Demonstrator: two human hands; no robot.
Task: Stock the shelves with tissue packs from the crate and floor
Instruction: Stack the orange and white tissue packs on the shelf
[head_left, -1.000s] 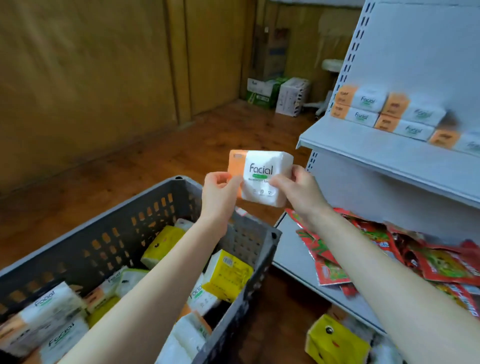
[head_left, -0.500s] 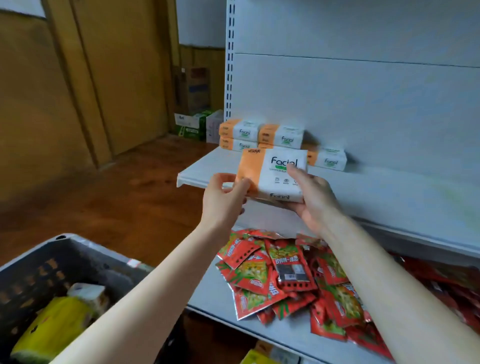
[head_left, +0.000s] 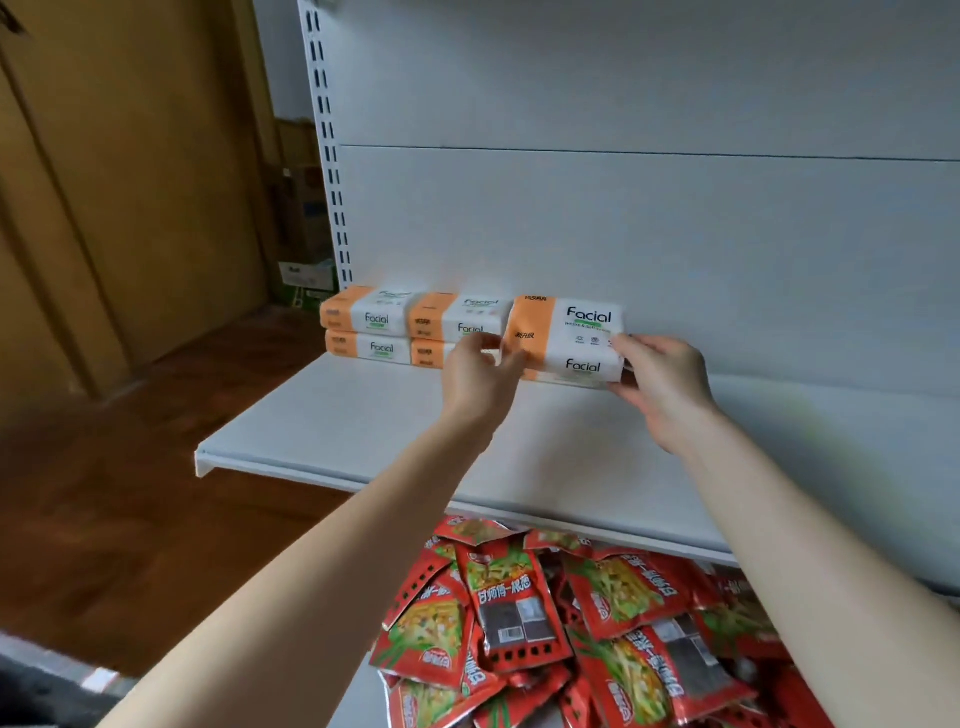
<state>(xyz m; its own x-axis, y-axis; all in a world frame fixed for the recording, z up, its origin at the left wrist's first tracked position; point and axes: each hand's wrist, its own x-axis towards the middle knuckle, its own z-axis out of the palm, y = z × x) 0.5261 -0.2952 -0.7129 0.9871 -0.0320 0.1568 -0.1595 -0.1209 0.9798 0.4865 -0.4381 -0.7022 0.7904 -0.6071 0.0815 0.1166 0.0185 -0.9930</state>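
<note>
An orange-and-white "Facial" tissue pack is tilted at the back of the white shelf, on top of another pack whose edge shows beneath it. My left hand pinches its orange left end. My right hand holds its white right end. Just to the left, two stacks of the same tissue packs stand two high against the back panel. The crate shows only as a dark corner at the bottom left.
The shelf below holds a heap of red snack packets. The white back panel and a slotted upright rise behind the shelf. Wooden floor and brown wall panels lie to the left, with cardboard boxes in the far corner.
Both hands have carried the tissue pack forward from in front of the shelf edge to the back of the shelf, right of the stacked packs. My view has turned away from the crate.
</note>
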